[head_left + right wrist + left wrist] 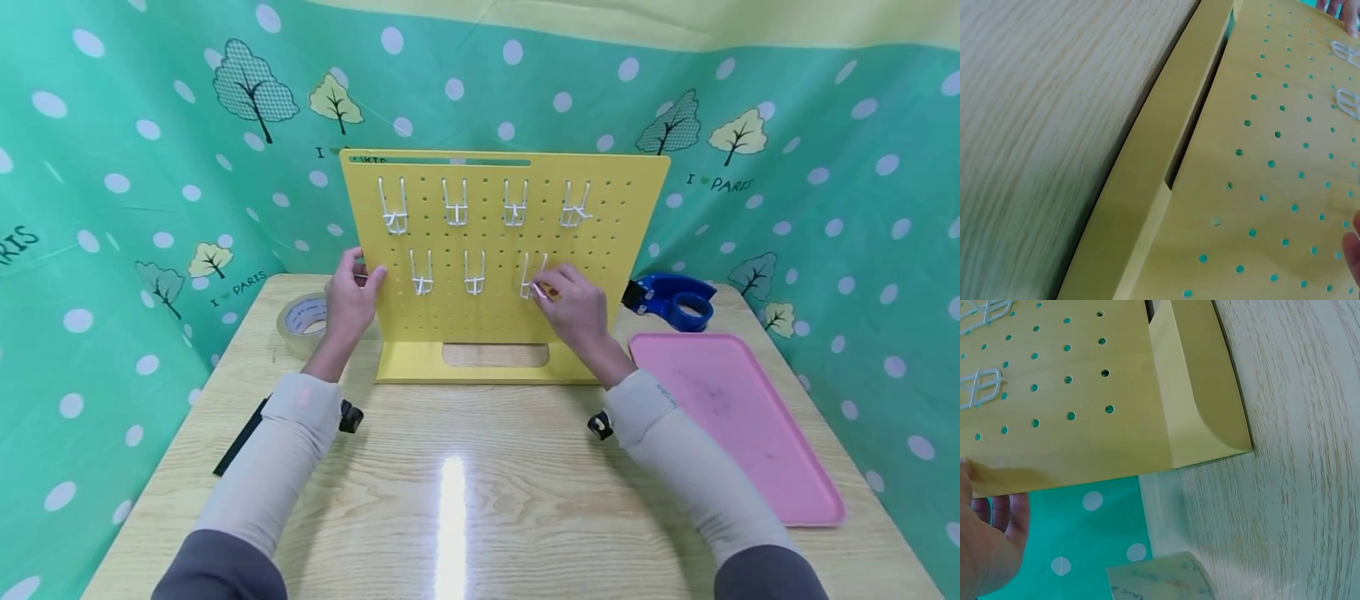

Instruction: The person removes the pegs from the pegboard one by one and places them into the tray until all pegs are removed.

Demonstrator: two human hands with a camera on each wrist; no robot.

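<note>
A yellow pegboard (585,242) stands upright on its base, with white wire hooks in two rows. My left hand (350,302) grips the board's left edge. In the left wrist view the thumb lies on the front face and the fingers curl behind. At the lower right hook (525,271), my right hand (579,310) pinches the wire near its outer end; the fingers cover part of it. Other hooks hang beside it, among them a lower middle hook (475,273) and an upper right hook (575,204). Only fingertips of the right hand show in the right wrist view.
Clear tape (300,327) sits left of the board on the wooden table (525,492). A blue tape dispenser (671,300) stands behind a pink tray (738,429) on the right. A black strip (242,437) lies by the left forearm. Patterned green cloth (480,108) hangs behind.
</note>
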